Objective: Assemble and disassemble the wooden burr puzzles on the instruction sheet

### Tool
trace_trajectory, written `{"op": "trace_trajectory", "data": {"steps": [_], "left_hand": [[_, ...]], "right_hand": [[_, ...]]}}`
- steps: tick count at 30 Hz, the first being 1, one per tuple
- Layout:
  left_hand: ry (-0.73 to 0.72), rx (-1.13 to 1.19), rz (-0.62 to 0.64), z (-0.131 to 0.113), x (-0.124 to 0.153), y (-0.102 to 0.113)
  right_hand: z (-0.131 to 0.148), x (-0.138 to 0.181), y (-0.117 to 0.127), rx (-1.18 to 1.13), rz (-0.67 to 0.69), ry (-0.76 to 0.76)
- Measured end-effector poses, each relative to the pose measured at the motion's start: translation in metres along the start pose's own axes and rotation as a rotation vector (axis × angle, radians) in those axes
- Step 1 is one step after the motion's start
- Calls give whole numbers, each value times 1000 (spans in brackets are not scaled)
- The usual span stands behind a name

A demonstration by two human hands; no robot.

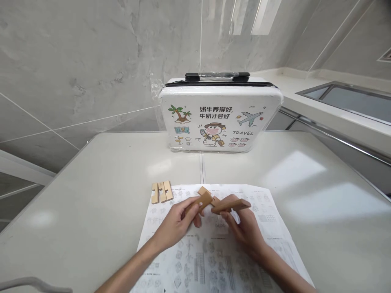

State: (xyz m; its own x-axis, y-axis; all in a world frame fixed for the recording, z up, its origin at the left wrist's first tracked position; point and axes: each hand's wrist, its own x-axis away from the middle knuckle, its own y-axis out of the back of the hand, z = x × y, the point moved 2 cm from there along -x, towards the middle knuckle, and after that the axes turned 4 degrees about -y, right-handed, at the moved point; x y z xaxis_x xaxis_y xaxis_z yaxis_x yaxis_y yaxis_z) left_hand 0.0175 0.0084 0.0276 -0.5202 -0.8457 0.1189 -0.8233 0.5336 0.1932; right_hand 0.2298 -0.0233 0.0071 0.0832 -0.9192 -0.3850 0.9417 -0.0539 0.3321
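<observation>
My left hand [183,215] grips a flat notched wooden puzzle piece [206,199] between thumb and fingers. A second wooden puzzle piece [232,206], held level, is pinched in my right hand [244,228]. The two held pieces are close together above a printed instruction sheet [171,244], with a narrow gap between them. Just behind them, another wooden piece [203,190] is partly hidden by the held pieces and my hands. Several notched wooden pieces [161,191] lie side by side at the sheet's upper left corner.
A white cartoon-printed case [189,101] with a black handle, wrapped in clear plastic, stands at the back of the pale table [100,195]. A grey tiled wall rises behind it. To the right is a counter [284,81]. A grey cable-like thing [36,281] enters at the lower left.
</observation>
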Motion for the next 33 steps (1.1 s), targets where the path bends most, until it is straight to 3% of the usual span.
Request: {"op": "trace_trajectory", "data": {"steps": [5, 10, 13, 18, 24, 33], "left_hand": [[-34, -241, -308, 7, 0, 5], [-52, -540, -407, 12, 2, 5], [-43, -631, -401, 15, 2, 3], [-55, -723, -379, 19, 4, 0], [-108, -850, -422, 23, 4, 1], [-269, -1018, -382, 23, 5, 3]], "right_hand": [[-15, -4, 6, 15, -10, -364], [-25, -9, 12, 232, -15, -507], [-29, -10, 13, 385, -11, -465], [-32, -8, 10, 523, -14, -271], [-24, -7, 4, 470, 94, -95], [-24, -3, 0, 411, 81, -45]]}}
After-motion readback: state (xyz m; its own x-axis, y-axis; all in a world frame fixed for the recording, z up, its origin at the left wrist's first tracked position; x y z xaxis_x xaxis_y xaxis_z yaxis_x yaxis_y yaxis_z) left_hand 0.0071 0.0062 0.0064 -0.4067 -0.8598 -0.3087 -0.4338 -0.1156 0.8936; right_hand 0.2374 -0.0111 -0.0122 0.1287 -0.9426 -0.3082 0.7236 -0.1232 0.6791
